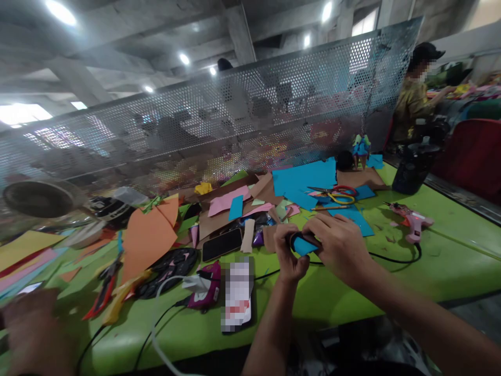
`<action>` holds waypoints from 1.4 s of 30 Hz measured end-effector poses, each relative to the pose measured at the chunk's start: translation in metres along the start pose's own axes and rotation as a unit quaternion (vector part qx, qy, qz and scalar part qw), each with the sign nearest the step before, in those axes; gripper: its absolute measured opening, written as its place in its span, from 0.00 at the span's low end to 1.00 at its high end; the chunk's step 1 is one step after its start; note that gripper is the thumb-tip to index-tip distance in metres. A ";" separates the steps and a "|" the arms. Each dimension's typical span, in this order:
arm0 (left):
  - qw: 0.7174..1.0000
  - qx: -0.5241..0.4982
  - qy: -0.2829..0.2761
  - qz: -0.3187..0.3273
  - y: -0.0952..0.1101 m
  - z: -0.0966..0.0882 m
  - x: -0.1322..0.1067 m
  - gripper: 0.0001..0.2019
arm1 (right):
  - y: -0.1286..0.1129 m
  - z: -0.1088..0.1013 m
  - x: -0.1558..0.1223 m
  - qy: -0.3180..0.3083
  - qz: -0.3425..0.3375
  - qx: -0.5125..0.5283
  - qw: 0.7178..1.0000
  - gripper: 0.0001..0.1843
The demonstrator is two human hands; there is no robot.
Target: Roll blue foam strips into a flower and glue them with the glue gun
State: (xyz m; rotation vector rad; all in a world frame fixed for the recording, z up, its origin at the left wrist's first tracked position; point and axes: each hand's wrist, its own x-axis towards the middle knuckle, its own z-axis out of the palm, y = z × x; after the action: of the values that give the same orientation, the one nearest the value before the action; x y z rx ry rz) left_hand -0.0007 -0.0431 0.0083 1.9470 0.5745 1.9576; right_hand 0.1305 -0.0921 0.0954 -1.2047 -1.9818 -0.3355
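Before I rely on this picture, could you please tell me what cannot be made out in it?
All in the head view:
Blue piece: partly covered by the left hand and right hand.
Lit phone: screen masked by pixelation.
Co-worker's hand: blurred, forearm cut off by the bottom edge.
Figures: details lost behind the mesh.

Ceiling (136, 21): grey concrete, crossed by heavy beams (240, 34); dim. Lamps (60, 12): several, white, lit, scattered overhead, largest at upper left. Window (23, 112), left edge: glaring white. Second window (365, 23), upper right: pale, bright, beside a concrete pillar (385, 20). Partition (188, 130): perforated sheet metal, grey, upright along the far side of the tabletop (344, 295); blurred shapes and coloured patches visible through the holes. Tabletop: bright green, smooth, with soft sheen near the front edge. Dark red furnishing (472, 156), far right: kind unclear.
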 end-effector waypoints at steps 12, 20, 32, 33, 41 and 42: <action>1.000 0.014 -0.004 -0.003 -0.003 -0.001 -0.003 0.25 | 0.001 -0.003 0.005 0.003 -0.025 0.008 1.000 0.11; 1.000 0.003 -0.005 -0.006 -0.001 -0.001 -0.002 0.25 | 0.006 0.001 0.004 -0.015 0.000 0.025 1.000 0.05; 1.000 0.008 -0.015 0.005 -0.002 -0.001 -0.002 0.25 | 0.007 -0.004 0.007 -0.074 0.005 0.010 0.997 0.06; 1.000 0.004 -0.018 0.004 -0.002 -0.001 -0.002 0.25 | 0.007 -0.004 0.007 -0.081 0.007 0.005 0.997 0.06; 0.999 -0.010 -0.034 0.001 0.001 0.001 -0.001 0.25 | 0.011 -0.007 0.011 -0.112 0.007 0.002 0.994 0.04; 0.999 -0.007 -0.034 0.002 0.001 0.001 0.000 0.25 | 0.011 -0.007 0.012 -0.112 0.006 0.008 0.994 0.04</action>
State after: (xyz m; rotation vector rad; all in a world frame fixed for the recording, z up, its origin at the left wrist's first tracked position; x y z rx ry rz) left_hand 0.0005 -0.0444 0.0087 1.9987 0.5383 1.8837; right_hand 0.1404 -0.0826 0.1068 -1.2897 -2.1631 -0.1845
